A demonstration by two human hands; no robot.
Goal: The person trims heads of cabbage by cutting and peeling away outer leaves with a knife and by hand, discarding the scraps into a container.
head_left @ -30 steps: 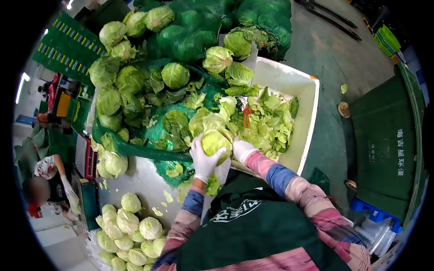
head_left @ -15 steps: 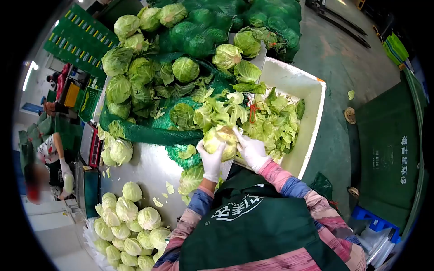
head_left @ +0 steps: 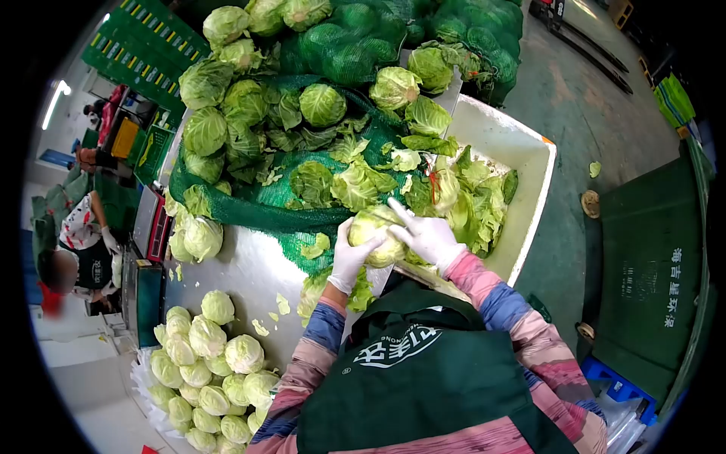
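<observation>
A pale green cabbage [head_left: 372, 233] is held over the near right end of the metal table. My gloved left hand [head_left: 352, 253] is closed around its left and near side, thumb across the front. My right hand [head_left: 429, 238], in a white glove too, is at the cabbage's right side with fingers stretched and apart. Its fingertips are over or against the upper right of the cabbage; contact is hard to tell. Just beyond lie loose outer leaves [head_left: 355, 185] on green netting [head_left: 268, 185]. To the right, a white foam box [head_left: 529, 193] holds many torn leaves [head_left: 480, 204].
Untrimmed cabbages [head_left: 204, 132] crowd the table's far left, with full green net sacks [head_left: 344, 41] behind. Trimmed cabbages [head_left: 208, 378] are piled at the near left. A large green bin [head_left: 643, 257] stands at the right. A co-worker [head_left: 87, 242] is at the far left.
Loose leaves at the cabbage's far side have come away, and a pale leaf now lies in the foam box. My right hand's fingers have spread. The view has shifted slightly.
</observation>
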